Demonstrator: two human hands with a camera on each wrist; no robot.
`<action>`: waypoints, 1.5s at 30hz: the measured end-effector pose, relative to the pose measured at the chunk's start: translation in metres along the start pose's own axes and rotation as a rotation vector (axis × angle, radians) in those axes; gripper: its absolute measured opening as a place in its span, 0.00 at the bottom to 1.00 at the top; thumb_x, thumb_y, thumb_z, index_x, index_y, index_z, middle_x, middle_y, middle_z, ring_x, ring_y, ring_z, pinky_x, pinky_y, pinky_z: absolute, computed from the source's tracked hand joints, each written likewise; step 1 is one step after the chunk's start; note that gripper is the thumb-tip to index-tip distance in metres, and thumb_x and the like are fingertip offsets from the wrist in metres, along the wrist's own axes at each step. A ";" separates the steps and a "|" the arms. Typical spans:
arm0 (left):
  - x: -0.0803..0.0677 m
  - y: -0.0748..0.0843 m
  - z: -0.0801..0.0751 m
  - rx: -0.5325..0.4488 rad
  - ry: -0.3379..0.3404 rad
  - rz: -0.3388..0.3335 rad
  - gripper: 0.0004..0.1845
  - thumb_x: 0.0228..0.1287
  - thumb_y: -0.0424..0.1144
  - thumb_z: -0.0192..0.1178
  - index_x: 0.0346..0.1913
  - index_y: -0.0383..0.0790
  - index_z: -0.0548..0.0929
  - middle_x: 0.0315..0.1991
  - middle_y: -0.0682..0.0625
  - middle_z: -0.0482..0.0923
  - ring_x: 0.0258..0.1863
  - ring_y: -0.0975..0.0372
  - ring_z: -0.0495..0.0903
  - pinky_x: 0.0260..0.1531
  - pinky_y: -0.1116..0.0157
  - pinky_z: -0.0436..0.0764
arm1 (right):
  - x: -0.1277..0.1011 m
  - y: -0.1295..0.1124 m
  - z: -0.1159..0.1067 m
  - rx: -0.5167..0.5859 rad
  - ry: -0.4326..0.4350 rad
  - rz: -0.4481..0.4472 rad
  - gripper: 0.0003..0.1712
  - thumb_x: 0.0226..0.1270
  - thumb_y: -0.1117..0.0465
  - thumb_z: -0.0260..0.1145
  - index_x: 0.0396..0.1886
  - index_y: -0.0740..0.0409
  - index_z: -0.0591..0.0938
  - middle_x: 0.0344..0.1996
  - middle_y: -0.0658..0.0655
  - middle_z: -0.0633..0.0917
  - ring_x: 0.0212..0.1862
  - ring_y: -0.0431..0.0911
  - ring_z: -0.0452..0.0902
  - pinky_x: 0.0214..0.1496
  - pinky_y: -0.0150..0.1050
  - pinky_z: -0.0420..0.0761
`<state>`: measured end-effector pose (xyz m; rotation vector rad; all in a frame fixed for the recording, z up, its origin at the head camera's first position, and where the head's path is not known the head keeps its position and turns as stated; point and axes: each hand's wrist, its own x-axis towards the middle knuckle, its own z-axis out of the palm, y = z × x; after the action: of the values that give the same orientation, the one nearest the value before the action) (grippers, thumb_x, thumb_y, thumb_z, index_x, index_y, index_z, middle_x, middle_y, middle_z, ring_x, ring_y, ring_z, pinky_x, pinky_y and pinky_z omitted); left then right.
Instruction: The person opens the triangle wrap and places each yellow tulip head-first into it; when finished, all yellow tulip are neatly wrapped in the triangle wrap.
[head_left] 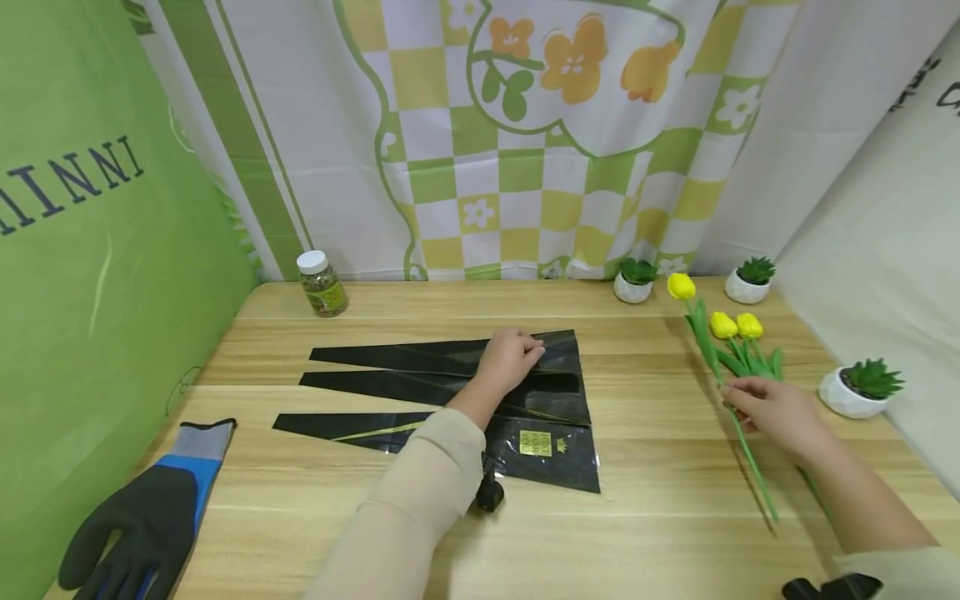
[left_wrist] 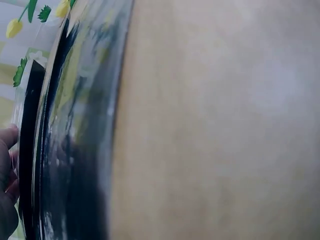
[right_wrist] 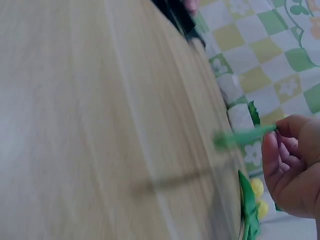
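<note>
A yellow tulip was held aloft by its stem, pinched in the right hand over the right side of a wooden desk, beside two paired tulips. The rearmost black sleeve was pinched near its wide end by the left hand, with two more sleeves spread in front. To the left, a white-capped jar and a dark glove were seen.

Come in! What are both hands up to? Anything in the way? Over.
Left fingers pinching the farthest black wrapping sleeve. Right fingers pinching a long-stemmed yellow tulip. Work glove at left, likely not in the way.
</note>
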<state>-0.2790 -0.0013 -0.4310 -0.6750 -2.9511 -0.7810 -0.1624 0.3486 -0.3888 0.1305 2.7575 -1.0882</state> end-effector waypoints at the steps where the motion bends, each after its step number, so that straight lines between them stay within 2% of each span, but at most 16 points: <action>1: 0.000 -0.001 0.001 -0.002 0.001 -0.002 0.16 0.73 0.46 0.55 0.56 0.46 0.84 0.51 0.48 0.82 0.50 0.58 0.79 0.51 0.62 0.80 | 0.002 -0.003 0.002 0.048 -0.011 0.003 0.32 0.78 0.50 0.50 0.61 0.79 0.70 0.33 0.52 0.82 0.30 0.34 0.77 0.34 0.32 0.84; 6: -0.002 -0.006 0.005 -0.038 0.001 -0.022 0.17 0.72 0.47 0.56 0.56 0.48 0.84 0.51 0.49 0.82 0.50 0.58 0.78 0.50 0.62 0.80 | 0.018 -0.016 0.013 0.288 -0.036 -0.016 0.30 0.78 0.55 0.51 0.62 0.80 0.64 0.33 0.44 0.79 0.31 0.31 0.78 0.38 0.28 0.85; 8: -0.002 -0.008 0.007 -0.068 0.011 -0.029 0.16 0.72 0.47 0.56 0.56 0.48 0.85 0.51 0.49 0.82 0.51 0.57 0.78 0.51 0.61 0.80 | 0.025 -0.021 0.017 0.382 -0.038 -0.023 0.25 0.78 0.56 0.51 0.58 0.76 0.65 0.33 0.43 0.79 0.32 0.31 0.79 0.39 0.27 0.85; 12: -0.002 -0.012 0.011 -0.103 0.049 -0.032 0.16 0.72 0.47 0.57 0.55 0.48 0.85 0.50 0.49 0.83 0.50 0.57 0.80 0.51 0.60 0.80 | 0.037 -0.030 0.025 0.655 -0.011 -0.017 0.12 0.77 0.59 0.52 0.49 0.64 0.66 0.32 0.45 0.79 0.33 0.33 0.81 0.40 0.26 0.84; 17: -0.004 -0.015 0.014 -0.131 0.107 -0.030 0.15 0.71 0.47 0.58 0.54 0.48 0.86 0.46 0.49 0.84 0.46 0.57 0.81 0.49 0.60 0.80 | 0.049 -0.043 0.033 1.003 0.116 0.024 0.06 0.76 0.64 0.51 0.46 0.58 0.64 0.31 0.48 0.79 0.31 0.34 0.82 0.38 0.24 0.84; 21: -0.006 -0.016 0.016 -0.146 0.148 -0.026 0.13 0.70 0.46 0.60 0.52 0.48 0.87 0.45 0.50 0.85 0.46 0.57 0.81 0.49 0.60 0.80 | 0.059 -0.058 0.040 1.141 0.276 0.103 0.07 0.75 0.65 0.52 0.45 0.56 0.63 0.29 0.47 0.80 0.27 0.35 0.83 0.35 0.24 0.84; 26: -0.007 -0.017 0.019 -0.134 0.201 0.004 0.12 0.69 0.44 0.61 0.48 0.46 0.89 0.43 0.50 0.86 0.46 0.57 0.82 0.52 0.61 0.79 | 0.072 -0.071 0.053 1.219 0.437 0.200 0.06 0.74 0.66 0.53 0.41 0.56 0.64 0.24 0.49 0.80 0.24 0.35 0.82 0.30 0.25 0.83; 29: -0.009 -0.017 0.020 -0.141 0.216 0.013 0.12 0.68 0.43 0.62 0.48 0.45 0.89 0.44 0.49 0.87 0.48 0.56 0.82 0.55 0.60 0.79 | 0.078 -0.075 0.062 1.235 0.485 0.231 0.06 0.73 0.66 0.54 0.41 0.56 0.64 0.23 0.49 0.80 0.23 0.36 0.81 0.28 0.25 0.83; 33: -0.010 -0.017 0.020 -0.145 0.221 0.019 0.12 0.68 0.43 0.62 0.48 0.44 0.89 0.45 0.49 0.87 0.50 0.55 0.82 0.57 0.59 0.78 | 0.084 -0.079 0.081 1.191 0.450 0.250 0.06 0.74 0.65 0.54 0.42 0.56 0.65 0.23 0.48 0.79 0.26 0.35 0.80 0.30 0.24 0.82; 39: -0.009 -0.019 0.021 -0.139 0.215 0.014 0.12 0.69 0.43 0.61 0.48 0.44 0.89 0.45 0.49 0.87 0.50 0.56 0.82 0.56 0.60 0.78 | 0.089 -0.089 0.108 1.091 0.404 0.227 0.04 0.75 0.64 0.54 0.42 0.56 0.66 0.28 0.49 0.77 0.30 0.33 0.80 0.38 0.24 0.83; 45: -0.010 -0.019 0.021 -0.143 0.223 0.016 0.11 0.68 0.42 0.62 0.47 0.43 0.89 0.45 0.49 0.87 0.50 0.55 0.82 0.57 0.60 0.78 | 0.091 -0.099 0.125 1.081 0.361 0.189 0.04 0.74 0.66 0.54 0.43 0.59 0.67 0.28 0.48 0.77 0.31 0.33 0.80 0.43 0.26 0.84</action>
<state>-0.2758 -0.0101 -0.4590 -0.5745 -2.7070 -1.0029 -0.2503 0.1930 -0.4300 0.7461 1.9797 -2.5211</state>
